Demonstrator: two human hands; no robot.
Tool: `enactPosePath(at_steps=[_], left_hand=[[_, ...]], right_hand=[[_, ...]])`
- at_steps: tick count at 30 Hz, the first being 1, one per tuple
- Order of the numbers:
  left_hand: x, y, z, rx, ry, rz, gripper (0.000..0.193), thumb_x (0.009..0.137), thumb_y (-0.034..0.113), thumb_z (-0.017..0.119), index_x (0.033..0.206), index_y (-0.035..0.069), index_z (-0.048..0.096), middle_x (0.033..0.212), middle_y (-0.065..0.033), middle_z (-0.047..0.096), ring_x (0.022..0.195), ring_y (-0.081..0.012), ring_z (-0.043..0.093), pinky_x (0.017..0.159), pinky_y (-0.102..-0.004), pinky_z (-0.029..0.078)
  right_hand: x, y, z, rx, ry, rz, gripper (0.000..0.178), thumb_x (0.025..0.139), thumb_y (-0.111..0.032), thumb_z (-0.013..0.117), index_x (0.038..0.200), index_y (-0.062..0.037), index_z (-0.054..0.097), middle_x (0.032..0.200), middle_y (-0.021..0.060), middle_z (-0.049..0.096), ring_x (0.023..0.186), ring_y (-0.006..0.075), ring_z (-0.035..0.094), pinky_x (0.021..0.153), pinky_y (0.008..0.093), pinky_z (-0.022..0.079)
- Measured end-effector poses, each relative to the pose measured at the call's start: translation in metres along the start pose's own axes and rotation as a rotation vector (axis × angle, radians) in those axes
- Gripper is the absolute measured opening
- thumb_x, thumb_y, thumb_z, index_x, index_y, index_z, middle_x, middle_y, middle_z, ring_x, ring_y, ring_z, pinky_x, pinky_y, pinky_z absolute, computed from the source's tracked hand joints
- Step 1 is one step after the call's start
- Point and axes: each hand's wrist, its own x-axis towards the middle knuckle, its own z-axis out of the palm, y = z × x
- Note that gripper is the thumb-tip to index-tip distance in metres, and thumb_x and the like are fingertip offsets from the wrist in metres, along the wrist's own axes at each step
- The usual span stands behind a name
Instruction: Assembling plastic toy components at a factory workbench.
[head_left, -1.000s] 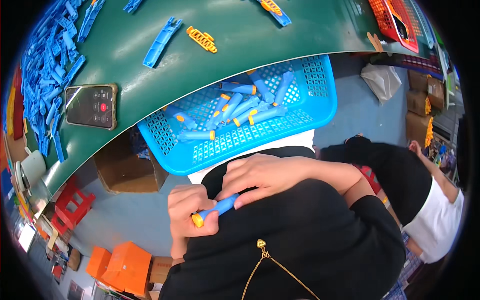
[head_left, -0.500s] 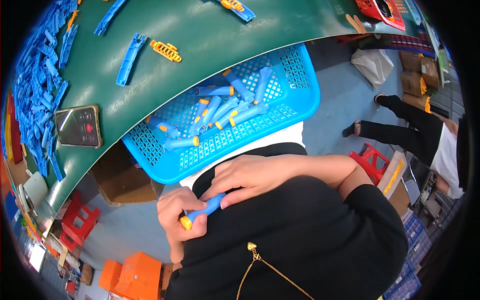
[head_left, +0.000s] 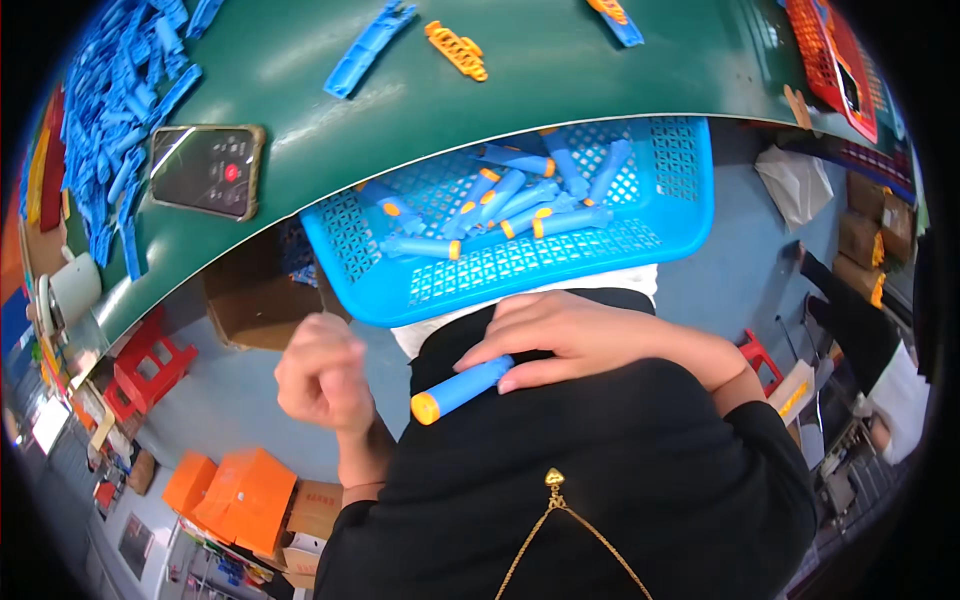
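My right hand lies across my lap, fingers and thumb closed on the back end of a blue plastic tube. The tube's yellow-orange cap points down and left, away from the hand. Off to its left, apart from the tube, my left hand is raised with curled fingers; it is slightly blurred and I see nothing in it. A light blue plastic basket rests in front of me at the table edge. Inside it lie several similar blue tubes with orange ends.
On the green table are a phone, a heap of blue plastic parts, a blue half-shell and an orange insert. A red basket stands far right. Below the table is a cardboard box.
My left hand has let go of the tube's capped end and moved up and left. The right hand still holds the tube. The whole view has shifted, so the table and basket appear further right.
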Motion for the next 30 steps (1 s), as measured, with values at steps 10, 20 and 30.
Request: enactPosePath(at_steps=[10,20,30], left_hand=[[0.024,-0.011,0.002,0.759,-0.515,0.036,0.016,0.065,0.006,0.073,0.073,0.007,0.06,0.068,-0.0019,0.058,0.067,-0.0214,0.052,0.066,-0.0338,0.039],[0.045,-0.006,-0.022,0.976,-0.089,0.121,0.022,0.071,0.004,0.057,0.093,0.003,0.062,0.09,-0.0087,0.059,0.087,-0.0238,0.05,0.079,-0.0335,0.037],[0.062,-0.023,-0.045,1.248,0.167,-0.031,0.049,0.076,0.027,0.049,0.122,0.013,0.056,0.107,-0.0101,0.04,0.1,-0.0261,0.032,0.093,-0.0372,0.026]], right_hand=[[-0.032,-0.018,-0.065,-0.746,0.556,0.236,0.031,0.073,-0.007,0.068,0.104,-0.0047,0.063,0.089,0.0097,0.063,0.082,0.0271,0.058,0.076,0.0337,0.045],[-0.025,0.008,-0.059,-0.769,0.384,0.472,0.021,0.072,-0.011,0.068,0.091,-0.0024,0.064,0.086,0.0121,0.059,0.085,0.0318,0.056,0.074,0.039,0.045],[-0.023,0.005,-0.062,-0.787,0.404,0.421,0.022,0.073,-0.006,0.066,0.095,-0.0029,0.063,0.09,0.0123,0.058,0.085,0.0304,0.056,0.077,0.0372,0.044]])
